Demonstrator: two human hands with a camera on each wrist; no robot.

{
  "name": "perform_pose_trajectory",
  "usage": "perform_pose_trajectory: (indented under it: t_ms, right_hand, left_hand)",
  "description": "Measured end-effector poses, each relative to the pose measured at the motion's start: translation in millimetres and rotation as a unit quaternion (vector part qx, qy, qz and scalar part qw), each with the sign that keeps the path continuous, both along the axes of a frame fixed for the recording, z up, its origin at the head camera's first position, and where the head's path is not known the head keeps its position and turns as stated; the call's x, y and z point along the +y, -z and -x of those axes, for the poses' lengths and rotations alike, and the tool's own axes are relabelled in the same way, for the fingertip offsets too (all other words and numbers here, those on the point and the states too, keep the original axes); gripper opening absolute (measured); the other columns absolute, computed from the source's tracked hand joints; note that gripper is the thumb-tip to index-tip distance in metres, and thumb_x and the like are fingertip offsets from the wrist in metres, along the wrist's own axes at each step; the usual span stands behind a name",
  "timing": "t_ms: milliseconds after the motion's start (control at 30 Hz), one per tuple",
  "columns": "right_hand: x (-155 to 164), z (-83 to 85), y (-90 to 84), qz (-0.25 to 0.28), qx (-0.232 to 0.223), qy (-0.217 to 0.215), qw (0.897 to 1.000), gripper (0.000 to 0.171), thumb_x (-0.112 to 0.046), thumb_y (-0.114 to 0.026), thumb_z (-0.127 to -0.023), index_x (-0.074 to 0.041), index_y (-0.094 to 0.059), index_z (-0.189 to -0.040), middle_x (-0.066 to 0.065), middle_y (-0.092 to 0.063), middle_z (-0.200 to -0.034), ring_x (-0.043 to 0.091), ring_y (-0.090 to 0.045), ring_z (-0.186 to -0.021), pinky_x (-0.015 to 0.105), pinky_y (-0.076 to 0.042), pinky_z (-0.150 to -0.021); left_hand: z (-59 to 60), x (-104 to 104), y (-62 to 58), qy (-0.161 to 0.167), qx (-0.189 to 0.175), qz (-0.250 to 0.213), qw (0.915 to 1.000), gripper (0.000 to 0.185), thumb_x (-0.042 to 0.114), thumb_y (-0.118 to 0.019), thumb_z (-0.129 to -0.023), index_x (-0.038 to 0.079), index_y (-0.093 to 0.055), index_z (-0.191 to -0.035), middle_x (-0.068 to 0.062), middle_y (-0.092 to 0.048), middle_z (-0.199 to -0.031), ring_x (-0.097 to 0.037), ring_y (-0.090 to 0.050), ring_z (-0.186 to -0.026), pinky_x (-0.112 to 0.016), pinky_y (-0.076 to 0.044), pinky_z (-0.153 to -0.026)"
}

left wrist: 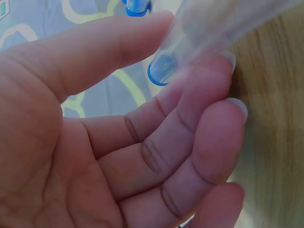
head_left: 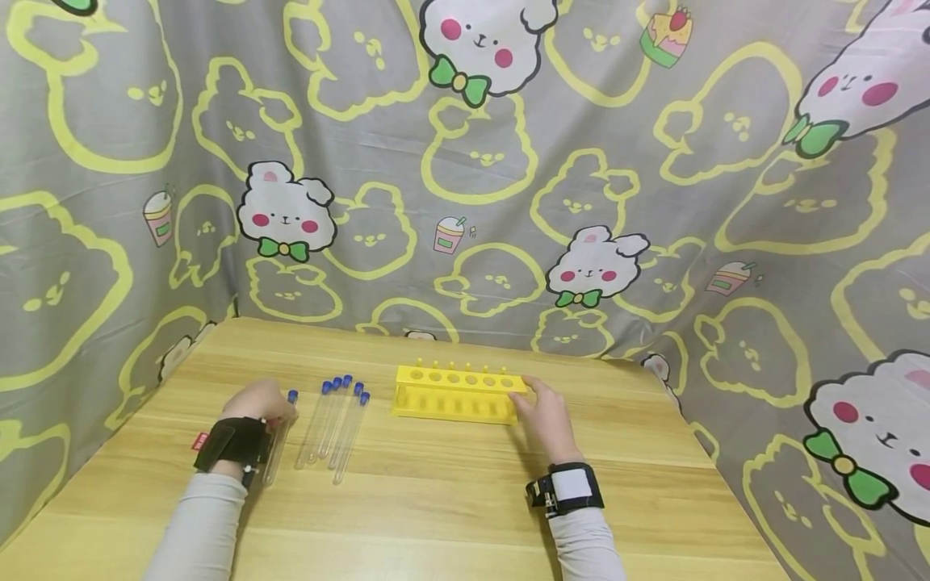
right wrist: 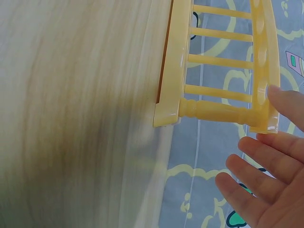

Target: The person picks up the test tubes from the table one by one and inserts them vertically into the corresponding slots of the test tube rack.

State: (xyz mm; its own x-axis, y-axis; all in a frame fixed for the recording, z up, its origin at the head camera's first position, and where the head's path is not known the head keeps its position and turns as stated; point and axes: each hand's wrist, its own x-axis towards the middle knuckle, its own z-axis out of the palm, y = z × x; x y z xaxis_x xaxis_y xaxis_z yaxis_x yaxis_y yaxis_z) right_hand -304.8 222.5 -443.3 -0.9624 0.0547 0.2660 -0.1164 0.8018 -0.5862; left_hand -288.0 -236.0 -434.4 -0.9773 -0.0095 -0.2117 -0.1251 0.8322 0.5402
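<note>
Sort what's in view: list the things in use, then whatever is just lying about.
In use:
- test tube with blue cap, pinched by the left hand
- yellow rack, its end touched by the right hand
- four more capped tubes lying between the hands

Lying about:
- wooden table
- cartoon-print cloth behind

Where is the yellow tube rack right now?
In the head view the yellow tube rack stands mid-table, right of the loose blue-capped tubes; the right hand touches its right end.
</note>
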Motion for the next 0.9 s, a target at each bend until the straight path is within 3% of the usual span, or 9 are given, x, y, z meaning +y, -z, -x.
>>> perform_pose_trajectory:
  t_ms: [233,400,533,700,900]
  right_hand:
    - [0.7,0.8,1.6,0.003,-0.001,-0.001,1.000,0.053,-0.031,-0.066,-0.092,-0.003,-0.055,-0.135,0.021,-0.056,-0.137,0.039,-0.052,-0.129,0.052,-0.043,-0.107]
    - [0.3,0.2,1.9,0.000,0.000,0.000,1.000,0.053,-0.031,-0.067,-0.091,-0.002,-0.055,-0.134,0.021,-0.057,-0.136,0.039,-0.052,-0.128,0.052,-0.043,-0.107]
    - [-0.3,-0.8,1.3,-0.002,0.005,-0.002,1.000,0.053,-0.030,-0.067,-0.091,-0.001,-0.055,-0.133,0.022,-0.057,-0.135,0.040,-0.053,-0.127,0.052,-0.043,-0.106]
    - [0.0,-1.1,0.6,0.007,0.002,-0.003,1.000,0.053,-0.031,-0.066,-0.091,-0.002,-0.055,-0.133,0.022,-0.057,-0.136,0.040,-0.052,-0.128,0.052,-0.043,-0.107]
    - [0.4,-0.9,0.5,0.005,-0.002,-0.005,1.000,0.053,-0.032,-0.065,-0.092,-0.002,-0.054,-0.135,0.021,-0.056,-0.137,0.040,-0.051,-0.129,0.052,-0.042,-0.107]
  left_hand:
    - [1.8,-0.4,-7.0,0.006,0.004,0.004,1.0000,0.034,0.024,-0.061,-0.084,0.011,-0.054,-0.053,0.001,-0.051,-0.048,-0.014,-0.046,-0.046,-0.026,-0.037,-0.046]
    - [5.1,-1.7,-14.1,-0.003,0.020,0.001,0.9998,0.030,0.028,-0.059,-0.088,0.008,-0.052,-0.067,0.002,-0.045,-0.055,-0.013,-0.043,-0.049,-0.026,-0.036,-0.046]
    - [6.8,-0.2,-19.1,-0.013,0.049,-0.015,0.9986,0.024,0.026,-0.057,-0.088,0.004,-0.053,-0.077,-0.002,-0.046,-0.064,-0.016,-0.045,-0.054,-0.029,-0.038,-0.049]
    - [7.6,4.4,-26.9,-0.025,0.097,-0.031,0.9945,0.028,0.024,-0.053,-0.087,0.011,-0.041,-0.065,0.001,-0.039,-0.058,-0.016,-0.040,-0.053,-0.028,-0.033,-0.049]
    - [6.7,10.9,-31.9,-0.045,0.155,-0.048,0.9857,0.021,0.023,-0.054,-0.089,0.004,-0.047,-0.085,-0.004,-0.049,-0.068,-0.019,-0.048,-0.061,-0.028,-0.036,-0.053]
